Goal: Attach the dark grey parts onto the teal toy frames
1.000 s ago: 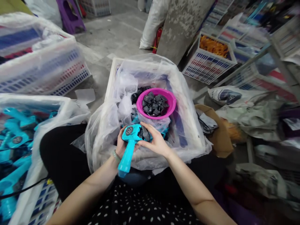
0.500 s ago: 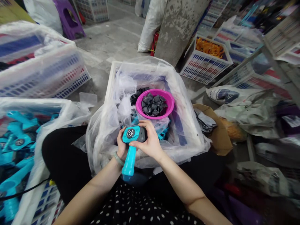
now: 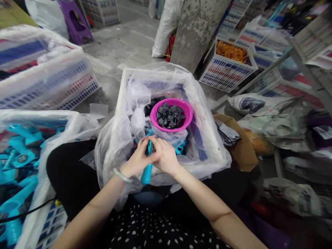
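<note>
Both of my hands are wrapped round one blue and black plastic part (image 3: 147, 174), whose blue handle points down toward my lap. My left hand (image 3: 138, 157) grips its left side, and my right hand (image 3: 166, 155) covers its right side. Fingers hide most of the part's head. Just beyond them, a pink bowl (image 3: 190, 116) full of small black pieces (image 3: 169, 116) rests in a plastic-lined white crate (image 3: 216, 152). More blue parts (image 3: 181, 148) lie in the crate under clear plastic.
A lined crate (image 3: 49, 145) of blue parts stands at the left, with another crate (image 3: 77, 79) behind it. An open cardboard box (image 3: 243, 155) and plastic bags (image 3: 280, 128) are at the right. A concrete pillar (image 3: 197, 31) rises ahead.
The part has been turned edge-on between my hands, so its round emblem no longer shows. My hands have moved closer together and cover more of it.
</note>
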The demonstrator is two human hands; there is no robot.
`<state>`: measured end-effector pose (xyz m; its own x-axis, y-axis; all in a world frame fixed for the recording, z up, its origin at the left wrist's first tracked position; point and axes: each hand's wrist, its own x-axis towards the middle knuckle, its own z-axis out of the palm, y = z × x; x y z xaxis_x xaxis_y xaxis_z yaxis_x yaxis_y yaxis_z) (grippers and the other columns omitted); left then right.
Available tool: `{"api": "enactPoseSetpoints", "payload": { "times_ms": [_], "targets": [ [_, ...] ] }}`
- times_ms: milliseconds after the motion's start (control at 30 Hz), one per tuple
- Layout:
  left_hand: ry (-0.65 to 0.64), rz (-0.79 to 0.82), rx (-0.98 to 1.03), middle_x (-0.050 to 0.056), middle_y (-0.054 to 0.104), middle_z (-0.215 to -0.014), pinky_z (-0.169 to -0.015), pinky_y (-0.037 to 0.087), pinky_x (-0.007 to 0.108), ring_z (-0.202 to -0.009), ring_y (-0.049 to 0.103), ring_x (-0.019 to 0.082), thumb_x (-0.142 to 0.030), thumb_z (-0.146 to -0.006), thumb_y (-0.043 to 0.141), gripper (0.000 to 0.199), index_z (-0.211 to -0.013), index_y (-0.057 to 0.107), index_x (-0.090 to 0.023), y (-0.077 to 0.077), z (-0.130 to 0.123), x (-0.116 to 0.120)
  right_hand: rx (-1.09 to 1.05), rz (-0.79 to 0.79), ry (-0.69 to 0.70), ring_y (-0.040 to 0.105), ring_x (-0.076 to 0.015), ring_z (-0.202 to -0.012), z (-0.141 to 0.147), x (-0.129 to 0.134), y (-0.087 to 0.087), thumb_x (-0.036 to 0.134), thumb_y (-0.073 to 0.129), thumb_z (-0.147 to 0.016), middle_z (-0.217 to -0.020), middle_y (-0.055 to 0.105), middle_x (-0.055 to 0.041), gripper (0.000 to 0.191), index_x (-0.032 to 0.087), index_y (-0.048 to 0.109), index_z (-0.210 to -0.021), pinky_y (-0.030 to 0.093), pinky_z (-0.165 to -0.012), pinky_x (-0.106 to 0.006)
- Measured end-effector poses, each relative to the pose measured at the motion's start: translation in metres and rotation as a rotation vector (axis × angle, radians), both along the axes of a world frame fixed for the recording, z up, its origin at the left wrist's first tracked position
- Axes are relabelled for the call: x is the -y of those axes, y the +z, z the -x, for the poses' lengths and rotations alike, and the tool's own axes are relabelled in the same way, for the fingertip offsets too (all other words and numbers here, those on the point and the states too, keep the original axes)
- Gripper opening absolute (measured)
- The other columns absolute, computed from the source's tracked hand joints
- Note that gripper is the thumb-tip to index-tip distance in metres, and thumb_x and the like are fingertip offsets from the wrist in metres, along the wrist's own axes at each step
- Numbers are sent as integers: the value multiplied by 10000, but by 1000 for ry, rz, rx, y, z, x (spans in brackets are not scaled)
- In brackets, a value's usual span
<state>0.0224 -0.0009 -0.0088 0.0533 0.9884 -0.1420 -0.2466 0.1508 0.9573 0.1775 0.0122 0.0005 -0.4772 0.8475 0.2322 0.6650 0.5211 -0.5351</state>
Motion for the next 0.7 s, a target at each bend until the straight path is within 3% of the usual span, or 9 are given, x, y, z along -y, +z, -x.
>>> {"api": "enactPoseSetpoints", "payload": {
  "times_ms": [100,200,300,400,533,633,700],
  "targets": [
    [24,-73,-109,117,677,-1286,-1233,294,463,-1328,525,355,-276,-509,986,672,-1135,749,-212,-3,2,-4,44,21,40,615,-361,-1166,3,-1,3,263,759,-807,-1280,643,-190,729,147,493,-1476,523,-1018,-527],
    [97,-34,-107,120,686,-1261,-1201,334,489,-1272,568,352,-334,-583,958,605,-1134,745,-199,-11,5,-6,-86,149,169,462,-384,-1389,-7,-10,4,396,893,-692,-1478,485,-227,1047,130,362,-1555,431,-1149,-557],
    [81,-49,-9,105,698,-1241,-1158,400,450,-1239,600,324,-453,-717,876,554,-1201,737,-222,-7,8,-4,-339,402,180,267,-381,-1542,-21,-25,5,621,876,-648,-1634,258,-230,1268,170,191,-1616,344,-1210,-569],
    [94,-161,147,95,680,-1288,-1128,448,424,-1269,594,318,-537,-790,795,466,-1153,752,-248,4,6,-3,-570,664,259,413,-338,-1476,-22,-39,7,738,783,-688,-1594,374,-174,1137,222,276,-1565,402,-1183,-508],
    [216,-285,107,77,661,-1317,-1105,477,439,-1275,589,326,-523,-786,795,358,-1018,760,-253,13,2,-12,-747,684,352,587,-292,-1297,-1,-57,6,624,865,-654,-1437,556,-114,938,219,464,-1398,482,-1112,-431],
    [235,-290,-114,76,700,-1189,-1117,464,447,-1175,627,301,-517,-793,791,349,-991,763,-231,17,24,-25,-666,762,348,629,-259,-1213,10,-79,-5,586,845,-667,-1343,622,-107,874,201,495,-1369,537,-1020,-390],
    [324,-310,-350,62,684,-1173,-1187,398,437,-1216,586,287,-414,-720,884,367,-989,760,-196,23,58,-30,-403,849,310,676,-232,-1088,3,-92,-13,542,834,-666,-1206,696,-91,738,187,591,-1265,566,-924,-342]
  ]
}}
